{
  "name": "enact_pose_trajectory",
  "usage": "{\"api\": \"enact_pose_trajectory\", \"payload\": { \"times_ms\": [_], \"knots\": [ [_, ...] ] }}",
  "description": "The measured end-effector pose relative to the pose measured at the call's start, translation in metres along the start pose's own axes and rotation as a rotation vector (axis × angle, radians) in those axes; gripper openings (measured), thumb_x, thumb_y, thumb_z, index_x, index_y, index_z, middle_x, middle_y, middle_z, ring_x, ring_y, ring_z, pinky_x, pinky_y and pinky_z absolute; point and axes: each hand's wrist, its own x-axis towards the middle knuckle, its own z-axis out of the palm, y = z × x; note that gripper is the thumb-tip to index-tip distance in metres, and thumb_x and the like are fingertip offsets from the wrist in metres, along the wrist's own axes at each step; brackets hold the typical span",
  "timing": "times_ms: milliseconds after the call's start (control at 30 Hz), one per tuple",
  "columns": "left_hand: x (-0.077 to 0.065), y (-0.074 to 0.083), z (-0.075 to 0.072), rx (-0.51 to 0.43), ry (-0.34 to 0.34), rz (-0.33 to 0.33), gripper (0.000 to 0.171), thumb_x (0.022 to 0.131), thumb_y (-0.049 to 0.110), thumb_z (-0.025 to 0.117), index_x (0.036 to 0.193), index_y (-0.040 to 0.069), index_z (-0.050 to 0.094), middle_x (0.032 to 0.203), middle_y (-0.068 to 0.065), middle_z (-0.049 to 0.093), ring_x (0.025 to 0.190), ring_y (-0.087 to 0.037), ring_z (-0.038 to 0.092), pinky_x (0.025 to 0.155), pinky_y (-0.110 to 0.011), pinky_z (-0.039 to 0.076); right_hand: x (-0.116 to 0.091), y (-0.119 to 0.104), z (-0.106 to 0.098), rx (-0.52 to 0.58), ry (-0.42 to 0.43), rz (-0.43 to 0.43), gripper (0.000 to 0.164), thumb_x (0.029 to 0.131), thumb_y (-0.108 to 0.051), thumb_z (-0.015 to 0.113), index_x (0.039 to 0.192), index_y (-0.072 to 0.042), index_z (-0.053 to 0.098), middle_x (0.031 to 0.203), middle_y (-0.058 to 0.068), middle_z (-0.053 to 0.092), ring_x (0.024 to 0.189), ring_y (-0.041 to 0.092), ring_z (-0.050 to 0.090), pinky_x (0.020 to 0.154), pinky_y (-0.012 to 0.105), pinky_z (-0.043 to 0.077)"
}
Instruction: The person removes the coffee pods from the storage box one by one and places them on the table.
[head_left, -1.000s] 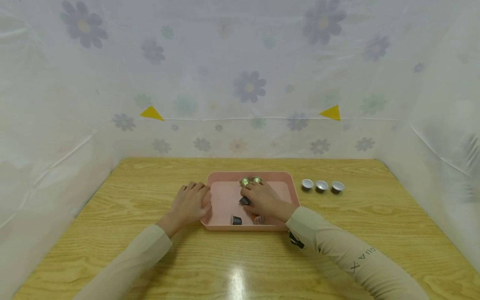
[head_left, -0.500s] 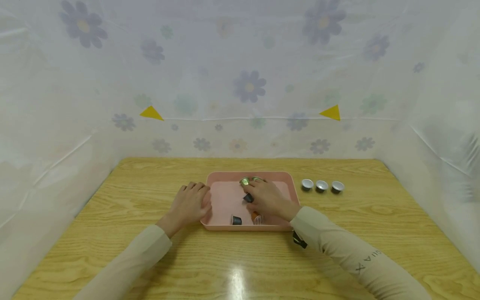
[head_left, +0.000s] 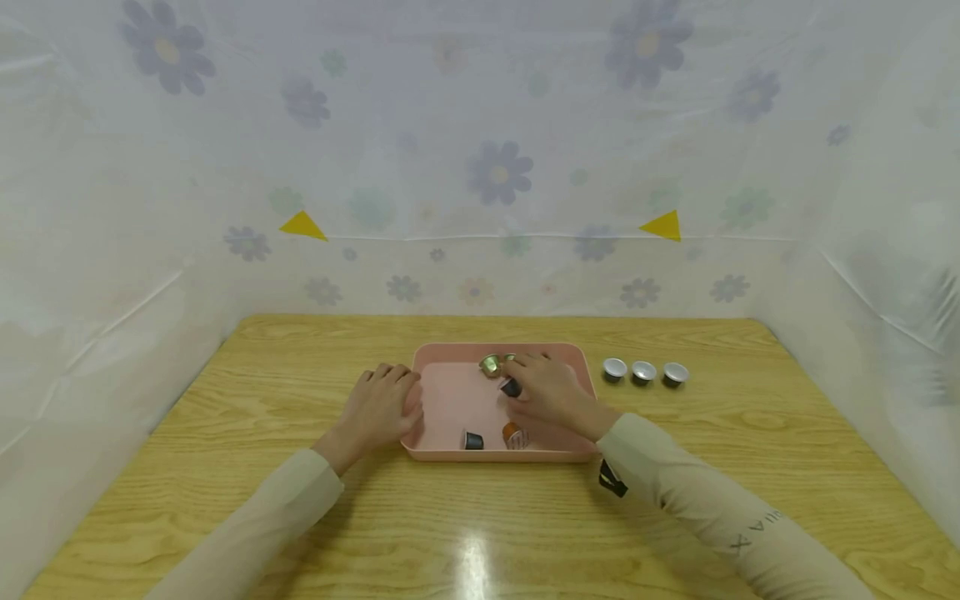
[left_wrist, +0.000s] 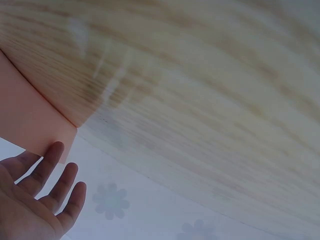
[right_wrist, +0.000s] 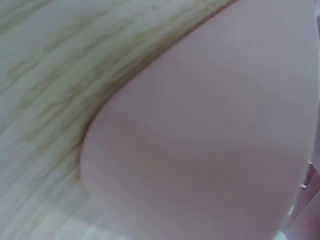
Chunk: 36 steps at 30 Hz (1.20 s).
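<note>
My left hand (head_left: 382, 404) grips the left wall of a pink tray (head_left: 450, 456). In the left wrist view its fingers (left_wrist: 52, 162) lie spread, one fingertip against the outside of the tray near a corner. Over the tray's right half, my right hand (head_left: 551, 390) pinches a dark coffee capsule (head_left: 511, 387) between thumb and fingers. Two gold-green capsules lie at the back of the tray; one (head_left: 491, 365) shows fully, the other (head_left: 511, 357) is partly behind the right fingers. An orange capsule (head_left: 513, 433) and a black capsule (head_left: 473, 440) lie by the front wall.
Three capsules (head_left: 643, 372) with silvery lids up stand in a row right of the tray. The wooden table (head_left: 300, 533) is bounded by a flowered white curtain (head_left: 450, 275) behind and at the sides. The tray's outer wall (right_wrist: 200, 135) fills most of the right wrist view.
My right hand has shifted right and slightly back with the dark capsule, which has turned in the fingers. The orange capsule is now uncovered. The left hand stays put.
</note>
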Motion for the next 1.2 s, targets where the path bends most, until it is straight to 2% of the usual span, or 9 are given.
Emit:
{"api": "enact_pose_trajectory", "payload": {
  "times_ms": [233,433,667,900,1200],
  "knots": [
    [0.000,0.000,0.000,-0.002,-0.001,0.000,0.040,0.085,0.035,0.054,0.117,0.011,0.059,0.116,-0.006,0.058,0.107,-0.028,0.053,0.089,-0.045,0.044,-0.008,0.008,-0.004,0.055,0.080,-0.016,0.028,0.075,-0.025,0.073,0.098,-0.015,0.061,0.098,-0.001,0.063,0.096,0.021,0.058,0.087,0.045,0.044],
    [0.000,0.000,0.000,0.001,0.009,0.001,0.040,0.084,0.034,0.055,0.117,0.011,0.060,0.115,-0.006,0.059,0.106,-0.028,0.053,0.088,-0.046,0.044,-0.013,0.013,-0.007,0.006,0.135,-0.012,0.029,0.073,-0.028,0.075,0.094,-0.015,0.061,0.095,-0.001,0.064,0.094,0.021,0.058,0.087,0.045,0.043],
    [-0.001,0.000,-0.001,-0.001,0.011,0.003,0.040,0.085,0.034,0.055,0.117,0.010,0.060,0.115,-0.006,0.059,0.106,-0.028,0.053,0.087,-0.046,0.044,-0.019,0.021,-0.009,0.043,0.131,0.004,0.030,0.073,-0.026,0.075,0.098,-0.014,0.060,0.097,0.001,0.063,0.099,0.024,0.057,0.091,0.047,0.041],
    [-0.001,0.001,-0.002,0.001,0.011,0.000,0.040,0.085,0.034,0.056,0.117,0.011,0.059,0.115,-0.006,0.059,0.106,-0.028,0.053,0.088,-0.046,0.044,-0.025,0.029,-0.012,0.042,0.160,0.026,0.036,0.073,-0.025,0.075,0.103,-0.012,0.060,0.099,0.002,0.063,0.094,0.022,0.057,0.080,0.044,0.045],
    [-0.001,0.001,-0.001,-0.010,0.010,-0.005,0.039,0.084,0.033,0.056,0.116,0.010,0.059,0.115,-0.006,0.059,0.107,-0.028,0.053,0.088,-0.046,0.043,-0.034,0.041,-0.018,0.014,0.190,0.060,0.036,0.074,-0.026,0.074,0.105,-0.011,0.062,0.098,0.003,0.063,0.089,0.022,0.058,0.078,0.045,0.047]
  ]
}}
